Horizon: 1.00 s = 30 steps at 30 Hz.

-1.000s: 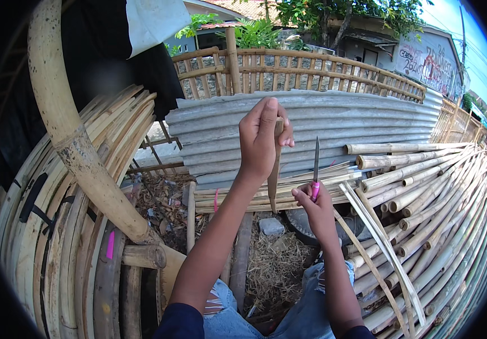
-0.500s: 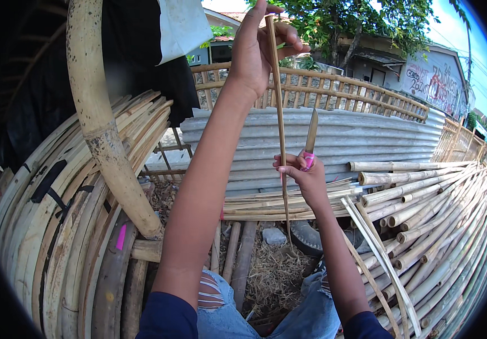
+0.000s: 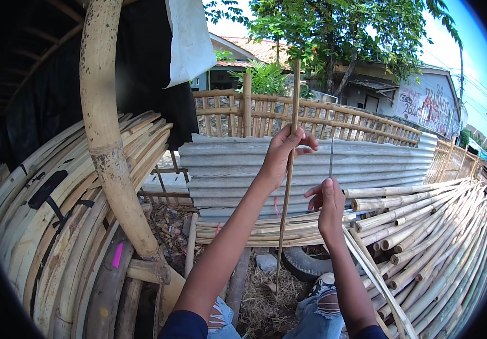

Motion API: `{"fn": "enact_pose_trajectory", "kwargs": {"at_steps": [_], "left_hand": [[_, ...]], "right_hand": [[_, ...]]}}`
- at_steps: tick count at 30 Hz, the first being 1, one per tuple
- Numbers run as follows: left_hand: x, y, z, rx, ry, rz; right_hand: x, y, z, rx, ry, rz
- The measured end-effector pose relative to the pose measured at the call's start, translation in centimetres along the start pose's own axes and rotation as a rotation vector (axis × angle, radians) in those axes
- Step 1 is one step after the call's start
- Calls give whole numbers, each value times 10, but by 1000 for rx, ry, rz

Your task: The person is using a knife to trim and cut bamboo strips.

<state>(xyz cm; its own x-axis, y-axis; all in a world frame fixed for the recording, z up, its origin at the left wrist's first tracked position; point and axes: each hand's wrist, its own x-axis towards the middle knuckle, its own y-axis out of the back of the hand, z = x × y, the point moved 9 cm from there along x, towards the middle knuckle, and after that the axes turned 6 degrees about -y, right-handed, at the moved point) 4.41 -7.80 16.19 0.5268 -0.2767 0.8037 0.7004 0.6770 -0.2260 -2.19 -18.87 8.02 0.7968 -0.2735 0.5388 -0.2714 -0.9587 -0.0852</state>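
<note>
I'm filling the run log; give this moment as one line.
left hand: grip on thin bamboo stick, upright | right hand: holds knife, blade up, beside stick | around: stacked bamboo poles

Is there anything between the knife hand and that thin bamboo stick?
Nothing visible. The right hand holds the knife upright just right of the bamboo stick, with only open air between them. The left hand grips the stick higher up.
</note>
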Motion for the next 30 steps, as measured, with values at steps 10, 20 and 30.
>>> {"fn": "enact_pose_trajectory", "kwargs": {"at_steps": [10, 20, 30], "left_hand": [[-45, 17, -64, -251, 266, -31], [-48, 20, -68, -346, 193, -86], [-50, 19, -68, -230, 207, -55]], "right_hand": [[44, 1, -91, -984, 503, -244], [52, -40, -78, -1255, 855, -353], [53, -46, -82, -1236, 1033, -301]]}}
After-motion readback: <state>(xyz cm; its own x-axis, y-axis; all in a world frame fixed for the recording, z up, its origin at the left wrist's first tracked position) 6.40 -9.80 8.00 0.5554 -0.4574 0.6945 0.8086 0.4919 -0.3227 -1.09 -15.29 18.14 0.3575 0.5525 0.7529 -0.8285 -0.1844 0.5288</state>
